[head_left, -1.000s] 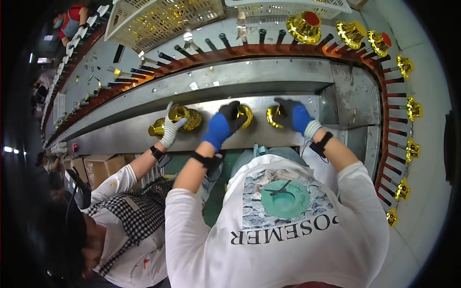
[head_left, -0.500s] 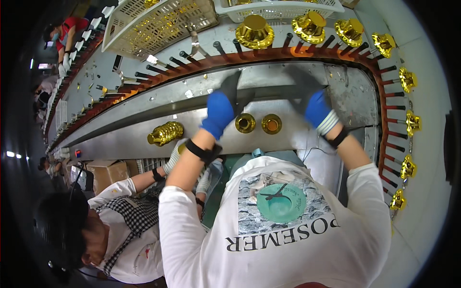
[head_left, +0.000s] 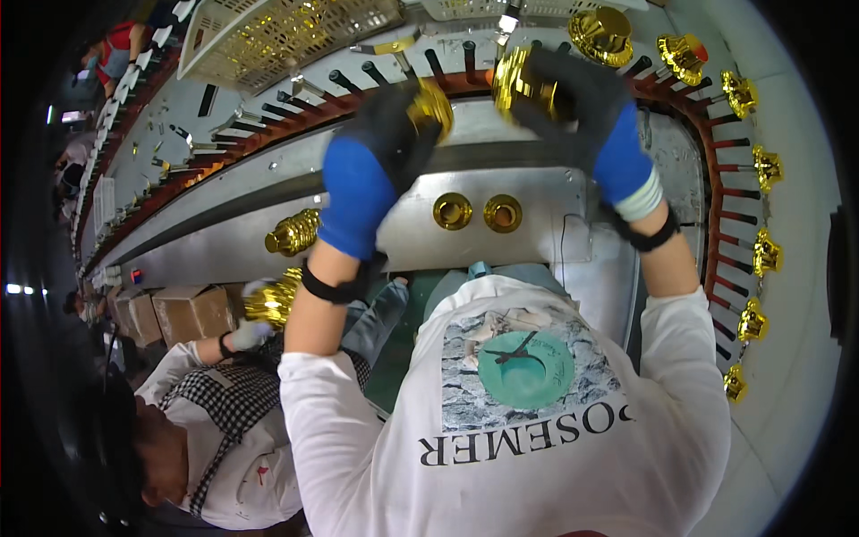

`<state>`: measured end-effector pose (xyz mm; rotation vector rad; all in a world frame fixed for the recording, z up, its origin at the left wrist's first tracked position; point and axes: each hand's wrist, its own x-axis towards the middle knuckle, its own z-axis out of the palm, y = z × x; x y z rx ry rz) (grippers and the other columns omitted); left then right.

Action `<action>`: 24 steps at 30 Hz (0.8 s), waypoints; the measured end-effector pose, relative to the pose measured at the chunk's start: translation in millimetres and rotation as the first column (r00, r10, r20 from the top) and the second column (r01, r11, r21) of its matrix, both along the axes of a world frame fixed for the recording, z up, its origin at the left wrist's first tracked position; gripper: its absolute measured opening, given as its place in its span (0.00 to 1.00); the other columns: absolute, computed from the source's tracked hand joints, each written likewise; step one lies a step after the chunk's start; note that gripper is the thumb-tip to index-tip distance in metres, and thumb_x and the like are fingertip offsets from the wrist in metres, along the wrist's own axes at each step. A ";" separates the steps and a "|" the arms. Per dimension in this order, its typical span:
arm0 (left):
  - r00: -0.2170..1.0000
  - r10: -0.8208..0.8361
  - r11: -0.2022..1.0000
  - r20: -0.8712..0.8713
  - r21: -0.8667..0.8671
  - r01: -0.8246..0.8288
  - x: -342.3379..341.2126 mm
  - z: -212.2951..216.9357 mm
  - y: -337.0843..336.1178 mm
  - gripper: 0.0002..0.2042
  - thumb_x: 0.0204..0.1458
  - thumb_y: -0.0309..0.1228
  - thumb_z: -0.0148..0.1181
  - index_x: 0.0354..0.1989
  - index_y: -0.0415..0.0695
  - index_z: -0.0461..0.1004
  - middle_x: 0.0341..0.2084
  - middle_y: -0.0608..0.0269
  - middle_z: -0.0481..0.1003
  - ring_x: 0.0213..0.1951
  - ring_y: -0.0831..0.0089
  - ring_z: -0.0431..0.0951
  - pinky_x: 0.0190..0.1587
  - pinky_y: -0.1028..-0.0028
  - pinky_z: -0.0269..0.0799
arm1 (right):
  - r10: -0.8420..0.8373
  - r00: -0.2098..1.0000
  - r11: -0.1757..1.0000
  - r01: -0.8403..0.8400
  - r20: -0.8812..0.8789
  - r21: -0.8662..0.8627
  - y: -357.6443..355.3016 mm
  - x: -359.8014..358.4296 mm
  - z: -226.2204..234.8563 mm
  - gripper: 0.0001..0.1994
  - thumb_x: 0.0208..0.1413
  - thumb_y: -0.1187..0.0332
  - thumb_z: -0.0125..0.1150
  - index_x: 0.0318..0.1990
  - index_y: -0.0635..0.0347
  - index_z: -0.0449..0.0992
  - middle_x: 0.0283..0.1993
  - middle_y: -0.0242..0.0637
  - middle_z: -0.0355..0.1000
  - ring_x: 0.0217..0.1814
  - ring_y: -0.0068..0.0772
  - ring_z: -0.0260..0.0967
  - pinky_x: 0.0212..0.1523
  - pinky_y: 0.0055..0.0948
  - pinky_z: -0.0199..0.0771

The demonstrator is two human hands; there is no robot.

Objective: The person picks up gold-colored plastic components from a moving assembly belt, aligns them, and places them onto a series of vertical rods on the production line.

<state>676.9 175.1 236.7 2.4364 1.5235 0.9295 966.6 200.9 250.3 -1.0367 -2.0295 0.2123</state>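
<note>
My left hand (head_left: pixel 380 134), in a black and blue glove, grips a shiny gold cup-shaped piece (head_left: pixel 432 109) with a flared rim; motion blurs it. In my right hand (head_left: pixel 586 112), gloved alike, is another gold piece (head_left: pixel 517 85) of that kind, close to the moving row of black pegs. The fingers of the right hand partly hide its piece. Below the hands, two more gold pieces, a left one (head_left: pixel 453 200) and a right one (head_left: pixel 514 201), rest on the metal worktop (head_left: pixel 537 251) with their round openings facing up.
A curved orange-brown track (head_left: pixel 713 224) with upright black pegs runs round the worktop; several carry gold pieces (head_left: pixel 601 38). A white basket (head_left: pixel 210 54) of gold pieces stands at the back left. A gold stack (head_left: pixel 293 234) lies left. Beside me, a co-worker's gloved hand (head_left: pixel 250 335) holds another stack (head_left: pixel 273 300).
Both my hands have moved up and away from me to the track and now hold gold pieces. Gold pieces on the track have shifted right. The co-worker's hand has moved left with a gold stack.
</note>
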 end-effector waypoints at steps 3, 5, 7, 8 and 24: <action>1.000 0.003 0.923 -0.001 -0.384 -0.003 -10.1 -114.0 -55.6 0.23 0.61 0.41 0.70 0.60 0.43 0.78 0.42 0.47 0.83 0.32 0.53 0.85 0.37 0.57 0.80 | 0.115 0.993 0.918 -0.096 0.027 -0.384 -48.9 -10.9 -91.7 0.21 0.54 0.56 0.77 0.51 0.54 0.83 0.40 0.44 0.82 0.37 0.51 0.82 0.39 0.45 0.81; 1.000 -0.006 0.918 0.014 -0.396 0.011 -15.5 -199.8 -72.3 0.21 0.60 0.40 0.69 0.58 0.42 0.78 0.46 0.43 0.82 0.44 0.44 0.83 0.46 0.53 0.80 | 0.180 0.975 0.846 -0.085 0.132 -0.526 -68.5 -3.4 -169.7 0.22 0.54 0.55 0.75 0.53 0.53 0.82 0.42 0.44 0.82 0.41 0.52 0.82 0.43 0.46 0.82; 0.999 0.038 0.860 -0.006 -0.510 -0.036 1.2 -243.2 -93.1 0.23 0.60 0.42 0.68 0.59 0.42 0.77 0.48 0.43 0.81 0.48 0.44 0.83 0.49 0.52 0.80 | 0.182 0.929 0.852 0.015 0.322 -0.524 -97.7 -1.4 -221.4 0.23 0.54 0.52 0.73 0.55 0.51 0.82 0.45 0.45 0.82 0.46 0.53 0.82 0.48 0.48 0.81; 0.994 0.089 0.826 -0.066 -0.552 -0.111 2.2 -261.0 -101.4 0.27 0.59 0.44 0.68 0.62 0.43 0.75 0.50 0.42 0.81 0.48 0.43 0.83 0.49 0.52 0.81 | 0.195 0.928 0.852 0.000 0.318 -0.523 -104.7 -11.0 -234.5 0.23 0.54 0.52 0.73 0.55 0.51 0.82 0.45 0.45 0.82 0.46 0.53 0.82 0.48 0.48 0.81; 0.994 -0.099 0.982 -0.043 -0.169 0.090 91.1 29.8 126.1 0.27 0.53 0.55 0.73 0.52 0.47 0.81 0.45 0.47 0.83 0.40 0.45 0.86 0.40 0.53 0.83 | -0.274 0.960 0.957 0.279 0.062 -0.085 105.7 106.7 -17.1 0.31 0.52 0.52 0.78 0.62 0.54 0.79 0.52 0.54 0.80 0.51 0.57 0.81 0.52 0.45 0.81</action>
